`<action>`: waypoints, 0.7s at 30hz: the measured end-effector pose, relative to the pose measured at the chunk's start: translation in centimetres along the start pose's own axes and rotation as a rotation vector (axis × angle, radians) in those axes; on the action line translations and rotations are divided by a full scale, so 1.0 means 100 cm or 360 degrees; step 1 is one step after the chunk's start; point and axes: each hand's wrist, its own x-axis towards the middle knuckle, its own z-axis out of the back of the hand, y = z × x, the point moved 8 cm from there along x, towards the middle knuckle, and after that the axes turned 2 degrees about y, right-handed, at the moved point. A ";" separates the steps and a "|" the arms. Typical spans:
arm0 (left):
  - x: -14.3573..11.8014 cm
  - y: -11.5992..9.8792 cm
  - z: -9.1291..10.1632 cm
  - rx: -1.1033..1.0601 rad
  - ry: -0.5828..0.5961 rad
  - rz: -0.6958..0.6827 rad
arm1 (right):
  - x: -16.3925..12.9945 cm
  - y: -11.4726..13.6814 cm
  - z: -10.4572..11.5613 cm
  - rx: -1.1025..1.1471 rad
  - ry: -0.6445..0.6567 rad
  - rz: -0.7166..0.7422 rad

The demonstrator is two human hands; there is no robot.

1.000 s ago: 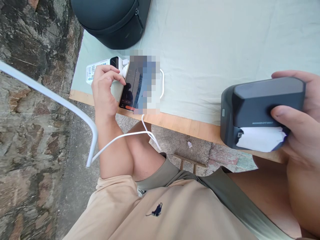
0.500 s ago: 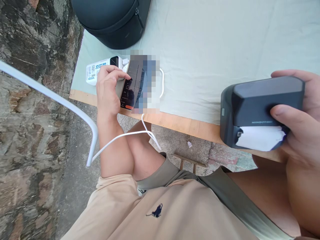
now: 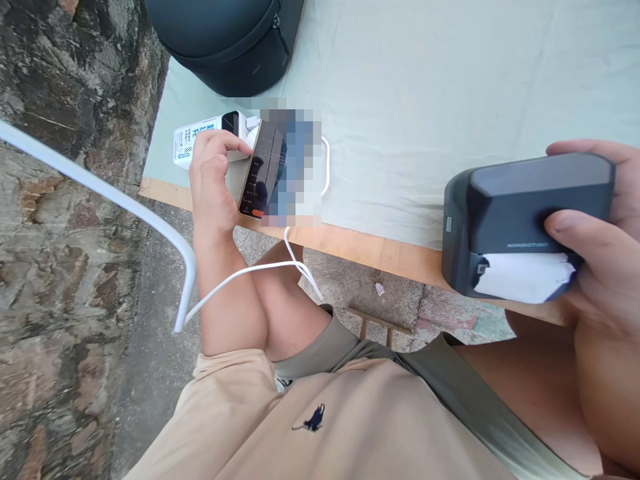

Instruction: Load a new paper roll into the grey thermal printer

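My left hand (image 3: pixel 216 172) is at the left edge of a phone (image 3: pixel 261 175), its fingers bent around that side. The phone is tilted, with a dark screen showing lines of text and an orange button near the bottom; pixelation covers its right side. Behind this hand a white power bank (image 3: pixel 200 137) lies on the cloth with a cable plugged into it. My right hand (image 3: pixel 595 267) grips a dark grey label printer (image 3: pixel 530 200), thumb on its top face. White paper (image 3: pixel 523 275) sticks out of the printer's slot.
A black zippered case (image 3: pixel 230 47) stands at the back left of the cloth-covered table (image 3: pixel 400 120). A white cable (image 3: pixel 125 190) loops across the left foreground and hangs by the wooden table edge (image 3: pixel 370 245). A stone wall (image 3: pixel 60 267) rises at left.
My left index finger has drawn back from the phone's screen to its left edge, and the text on the screen has shifted. The printer stays in my right hand, almost unmoved.
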 end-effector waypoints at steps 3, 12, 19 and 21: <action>0.000 0.004 0.001 0.0031 0.0009 0.0006 | 0.001 -0.001 0.000 0.0003 0.0006 0.0008; -0.013 0.001 0.008 0.0091 0.0064 0.0025 | -0.001 -0.002 0.000 -0.0023 -0.0040 -0.0003; -0.011 0.011 0.004 0.0136 0.0193 0.0073 | 0.001 -0.003 0.000 0.0000 -0.0042 -0.0018; -0.011 0.007 0.003 0.0138 0.0209 0.0097 | 0.001 -0.003 0.001 0.0011 -0.0053 -0.0016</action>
